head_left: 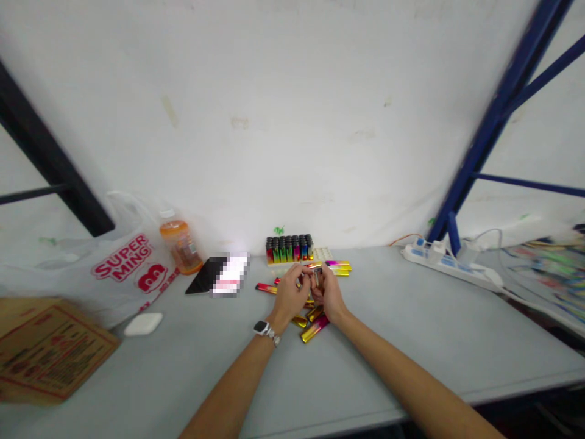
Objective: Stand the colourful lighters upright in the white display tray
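Note:
My left hand (292,294), with a watch (262,328) on its wrist, meets my right hand (328,292) in front of a rack of lighters. Both hands have their fingers pinched around something small between them, too hidden to name. Several shiny tubes in red, yellow and magenta lie beneath and around the hands, one yellow and magenta tube (314,329) nearest me. Behind them, the colourful lighters (289,249) with black tops stand upright in rows. A pale tray with holes (323,252) sits just right of the rack.
To the left are a cardboard box (55,350), a plastic bag (123,262), an orange bottle (181,247), a white case (143,324) and a dark tablet (206,275) beside a blurred-out screen (231,275). A power strip (452,268) with cables lies at the right, by a blue post (479,134).

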Action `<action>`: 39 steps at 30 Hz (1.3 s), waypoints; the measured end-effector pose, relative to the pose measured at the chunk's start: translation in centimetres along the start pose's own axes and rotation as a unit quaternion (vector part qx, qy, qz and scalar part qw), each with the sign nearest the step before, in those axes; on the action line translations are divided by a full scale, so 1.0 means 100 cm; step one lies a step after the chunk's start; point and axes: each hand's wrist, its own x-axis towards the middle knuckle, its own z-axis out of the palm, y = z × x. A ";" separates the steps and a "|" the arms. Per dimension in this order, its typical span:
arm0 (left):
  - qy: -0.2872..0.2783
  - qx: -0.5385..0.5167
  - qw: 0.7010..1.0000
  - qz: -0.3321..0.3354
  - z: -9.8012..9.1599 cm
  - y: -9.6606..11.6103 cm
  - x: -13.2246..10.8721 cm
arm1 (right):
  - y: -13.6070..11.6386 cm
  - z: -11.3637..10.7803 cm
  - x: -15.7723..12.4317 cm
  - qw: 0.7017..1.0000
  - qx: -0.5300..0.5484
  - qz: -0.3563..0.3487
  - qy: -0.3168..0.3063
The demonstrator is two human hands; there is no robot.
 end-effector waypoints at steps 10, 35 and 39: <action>0.022 0.011 1.000 -0.005 -0.002 -0.004 0.001 | -0.012 -0.006 0.009 0.999 0.020 -0.023 0.037; 0.011 0.012 1.000 -0.023 -0.001 -0.006 0.000 | -0.049 -0.077 0.096 0.886 -0.391 -0.248 0.028; 0.008 0.011 0.999 -0.030 -0.002 -0.005 0.000 | -0.052 -0.081 0.123 0.864 -0.435 -0.252 0.004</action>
